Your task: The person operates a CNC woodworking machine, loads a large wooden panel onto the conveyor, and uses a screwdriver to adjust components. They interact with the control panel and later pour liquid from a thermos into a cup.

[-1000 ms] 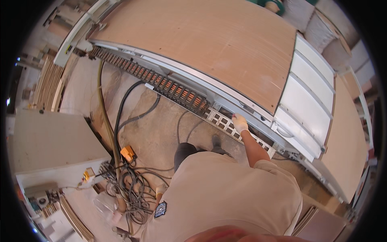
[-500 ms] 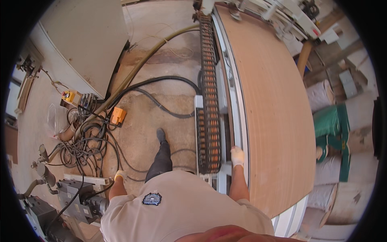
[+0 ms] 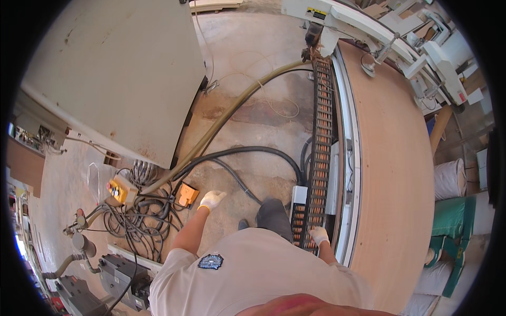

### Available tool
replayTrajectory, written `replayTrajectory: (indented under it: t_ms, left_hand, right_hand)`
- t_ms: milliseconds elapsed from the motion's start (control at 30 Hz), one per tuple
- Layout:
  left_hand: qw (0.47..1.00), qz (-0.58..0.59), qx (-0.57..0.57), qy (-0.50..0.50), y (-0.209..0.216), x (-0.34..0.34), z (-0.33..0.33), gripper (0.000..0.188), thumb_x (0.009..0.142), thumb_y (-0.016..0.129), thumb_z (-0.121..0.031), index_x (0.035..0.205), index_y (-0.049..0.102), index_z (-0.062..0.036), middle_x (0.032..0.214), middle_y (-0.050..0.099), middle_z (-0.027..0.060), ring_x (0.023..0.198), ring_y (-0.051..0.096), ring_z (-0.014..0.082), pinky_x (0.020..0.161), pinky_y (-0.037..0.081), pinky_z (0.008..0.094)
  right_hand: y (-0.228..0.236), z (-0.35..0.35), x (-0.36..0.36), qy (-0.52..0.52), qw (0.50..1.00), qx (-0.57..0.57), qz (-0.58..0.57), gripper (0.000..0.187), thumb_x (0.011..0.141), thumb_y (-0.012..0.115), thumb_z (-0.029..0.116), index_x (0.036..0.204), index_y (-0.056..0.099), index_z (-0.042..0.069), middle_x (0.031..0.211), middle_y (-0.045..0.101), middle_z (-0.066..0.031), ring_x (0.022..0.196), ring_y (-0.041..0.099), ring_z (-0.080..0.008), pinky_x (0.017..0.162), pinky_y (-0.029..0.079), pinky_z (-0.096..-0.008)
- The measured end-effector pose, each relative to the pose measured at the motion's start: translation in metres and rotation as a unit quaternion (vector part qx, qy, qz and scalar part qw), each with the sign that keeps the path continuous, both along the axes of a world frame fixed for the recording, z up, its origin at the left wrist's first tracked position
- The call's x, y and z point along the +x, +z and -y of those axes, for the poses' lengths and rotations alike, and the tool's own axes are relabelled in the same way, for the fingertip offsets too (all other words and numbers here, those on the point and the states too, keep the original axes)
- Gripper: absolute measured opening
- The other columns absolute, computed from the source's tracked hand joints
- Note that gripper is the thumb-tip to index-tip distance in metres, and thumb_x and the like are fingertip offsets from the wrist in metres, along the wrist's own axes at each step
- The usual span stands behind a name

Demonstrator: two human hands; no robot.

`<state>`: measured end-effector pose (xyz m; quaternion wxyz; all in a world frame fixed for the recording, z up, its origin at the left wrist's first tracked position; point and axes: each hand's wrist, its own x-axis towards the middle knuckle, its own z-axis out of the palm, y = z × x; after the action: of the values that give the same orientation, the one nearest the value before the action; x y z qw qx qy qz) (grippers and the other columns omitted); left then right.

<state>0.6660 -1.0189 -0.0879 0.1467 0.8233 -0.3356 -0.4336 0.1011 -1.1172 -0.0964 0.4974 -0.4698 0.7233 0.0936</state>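
The cable chain (image 3: 321, 131), the thing nearest the right hand (image 3: 319, 235), stands along the left side of the machine, its long axis running from far to near and leaning slightly left toward the near end. Its open links work as a long container: orange cables (image 3: 319, 158) lie inside, too many and too small to count. Two runs of links show side by side at the near end, with one white box (image 3: 299, 195) at the head of the left run. The right hand, gloved, is at the right edge of this near part; whether it touches the links, and how wide its fingers are, I cannot tell. The left hand (image 3: 212, 200), also gloved, is raised over the floor (image 3: 263, 174), just right of one orange pedal (image 3: 187, 195); its fingers look bent, but their spread cannot be told. Farther left are one yellow control box (image 3: 122, 190) and a heap of black cords (image 3: 139, 216), too tangled to count. One olive hose (image 3: 221, 118) curves from far right to near left, past one grey cabinet (image 3: 116, 79), whose inside is hidden. Right of the chain lies one brown board (image 3: 392, 158). Two dark motors (image 3: 124, 279) sit near left.
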Motion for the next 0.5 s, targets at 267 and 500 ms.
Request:
replayTrajectory:
  t_ms: [267,500]
  left_hand:
    - [0.998,0.059,0.030,0.024,-0.045,0.135,0.099,0.048,0.100,0.055,-0.042,0.122,0.075,-0.0049,0.126,0.071,0.0231,0.120,0.067,0.0388,0.101,0.052,0.0446]
    - [0.939,0.145,0.243,-0.197,-0.058,0.210,0.205,0.030,0.098,0.057,-0.020,0.118,0.077,-0.0100,0.126,0.073,0.0162,0.123,0.069,0.0308,0.097,0.057,0.0421]
  right_hand:
    - [-0.036,0.246,0.041,0.172,0.954,0.228,-0.098,0.027,0.099,0.055,0.021,0.107,0.073,0.002,0.096,0.074,-0.0204,0.081,0.072,-0.0338,0.068,0.058,-0.0475]
    - [-0.044,0.656,0.279,0.140,0.975,-0.146,0.096,0.031,0.088,0.061,0.017,0.112,0.070,0.000,0.091,0.073,-0.0164,0.080,0.072,-0.0298,0.072,0.055,-0.0424]
